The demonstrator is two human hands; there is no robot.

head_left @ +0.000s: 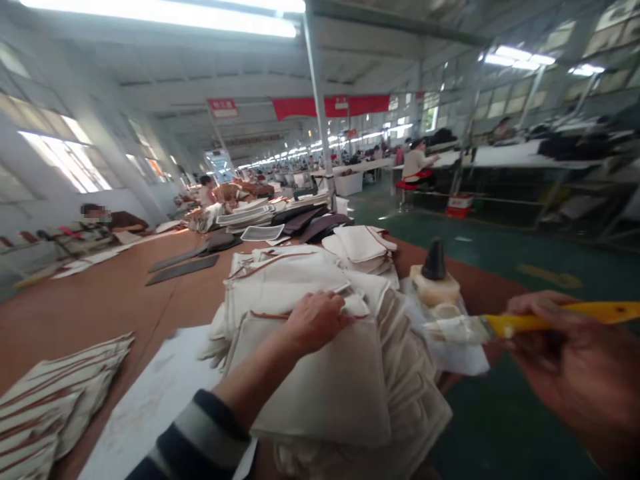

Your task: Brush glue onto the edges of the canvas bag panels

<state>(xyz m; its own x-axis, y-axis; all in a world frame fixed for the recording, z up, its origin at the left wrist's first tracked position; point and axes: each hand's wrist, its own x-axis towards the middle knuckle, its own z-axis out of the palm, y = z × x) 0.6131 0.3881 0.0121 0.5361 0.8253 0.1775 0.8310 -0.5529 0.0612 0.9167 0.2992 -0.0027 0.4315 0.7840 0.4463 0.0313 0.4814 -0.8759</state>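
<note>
My left hand (319,323) lies across the top of a pile of cream fabric pieces (320,387). Its fingers are curled closed on the brown-trimmed upper edge of the topmost piece, where a small light flap folds over. On the right, my right hand (575,353) grips a paintbrush (525,325) by its yellow handle. The brush's pale, coated bristles point left, just in front of a cream-coloured container (435,288) with a black cone-shaped top. White paper or plastic (463,358) lies under the container at the table's edge.
The brown table (165,300) carries striped-looking, overlapped cream pieces (65,400) at left, a white sheet (155,393), dark strips (183,270) and more cream pieces (360,243) behind the pile. Green floor (480,413) shows beyond its right edge. Other people sit further off.
</note>
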